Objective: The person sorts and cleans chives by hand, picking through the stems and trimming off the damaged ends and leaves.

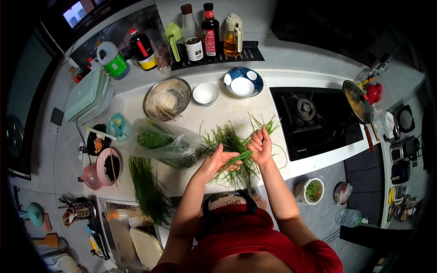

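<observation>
My right hand (260, 146) is closed in a fist around a small bunch of garlic chives (246, 156). The stems stick out on both sides of the fist. Just to the left, my left hand (217, 163) has its fingers stretched out and thumb apart, with the lower stems lying against its fingertips. A loose heap of chives (226, 136) lies on the counter beyond both hands. Left of it, a clear plastic bag (175, 136) holds more greens. A long bundle of chives (146, 186) rests by the sink edge.
A metal bowl (180, 93) with dough and chopsticks, a white bowl (205, 94) and a blue patterned bowl (246, 75) stand at the back. The gas stove (314, 132) is on the right. A bin (319, 191) with green scraps stands on the floor. The sink (119, 232) is lower left.
</observation>
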`<action>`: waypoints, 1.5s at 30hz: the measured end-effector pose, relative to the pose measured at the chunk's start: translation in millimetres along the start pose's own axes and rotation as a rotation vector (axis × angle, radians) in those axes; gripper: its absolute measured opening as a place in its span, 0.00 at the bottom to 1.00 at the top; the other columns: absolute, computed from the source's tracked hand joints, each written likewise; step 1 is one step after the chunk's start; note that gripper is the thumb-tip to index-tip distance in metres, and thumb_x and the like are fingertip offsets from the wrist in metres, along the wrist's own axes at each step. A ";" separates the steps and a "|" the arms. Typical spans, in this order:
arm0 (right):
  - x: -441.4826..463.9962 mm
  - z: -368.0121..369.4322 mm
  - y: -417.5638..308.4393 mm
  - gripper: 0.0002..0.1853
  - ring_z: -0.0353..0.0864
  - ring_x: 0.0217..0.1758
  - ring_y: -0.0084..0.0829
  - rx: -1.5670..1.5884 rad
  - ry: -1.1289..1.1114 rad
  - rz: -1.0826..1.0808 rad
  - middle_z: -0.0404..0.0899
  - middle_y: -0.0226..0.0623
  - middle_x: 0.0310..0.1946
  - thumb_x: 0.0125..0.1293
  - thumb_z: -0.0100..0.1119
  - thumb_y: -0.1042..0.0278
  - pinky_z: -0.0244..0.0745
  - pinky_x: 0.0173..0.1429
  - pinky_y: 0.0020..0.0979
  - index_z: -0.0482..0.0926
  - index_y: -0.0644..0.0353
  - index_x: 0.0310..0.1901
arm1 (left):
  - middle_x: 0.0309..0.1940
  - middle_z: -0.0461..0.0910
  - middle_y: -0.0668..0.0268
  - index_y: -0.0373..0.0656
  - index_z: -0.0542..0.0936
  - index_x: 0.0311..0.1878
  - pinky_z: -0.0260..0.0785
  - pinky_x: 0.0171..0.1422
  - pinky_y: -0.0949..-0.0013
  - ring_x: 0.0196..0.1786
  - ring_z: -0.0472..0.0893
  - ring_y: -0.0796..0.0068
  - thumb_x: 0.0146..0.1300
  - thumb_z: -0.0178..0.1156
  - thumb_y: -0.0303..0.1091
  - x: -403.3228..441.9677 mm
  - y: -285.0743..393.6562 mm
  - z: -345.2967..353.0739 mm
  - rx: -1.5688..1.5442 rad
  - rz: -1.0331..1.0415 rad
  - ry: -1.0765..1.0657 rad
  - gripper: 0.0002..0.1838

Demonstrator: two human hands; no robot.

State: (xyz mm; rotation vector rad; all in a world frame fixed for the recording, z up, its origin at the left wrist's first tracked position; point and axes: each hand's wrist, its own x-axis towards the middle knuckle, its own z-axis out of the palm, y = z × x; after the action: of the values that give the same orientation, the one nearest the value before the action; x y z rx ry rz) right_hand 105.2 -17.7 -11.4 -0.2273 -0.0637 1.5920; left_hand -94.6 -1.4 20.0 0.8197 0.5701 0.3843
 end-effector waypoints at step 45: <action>-22.5 12.8 39.7 0.16 0.77 0.35 0.30 -0.750 -0.014 0.548 0.76 0.43 0.35 0.67 0.41 0.65 0.76 0.38 0.28 0.68 0.69 0.48 | 0.46 0.71 0.60 0.40 0.60 0.60 0.63 0.54 0.64 0.52 0.71 0.66 0.64 0.44 0.35 11.6 -1.5 -19.0 -0.378 0.247 0.143 0.22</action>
State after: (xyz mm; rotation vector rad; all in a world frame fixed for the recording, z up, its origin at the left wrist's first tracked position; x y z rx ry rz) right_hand 64.2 -40.3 -3.7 -0.8737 -0.6622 2.0566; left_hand -96.9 14.7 4.6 0.4997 0.5083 0.7567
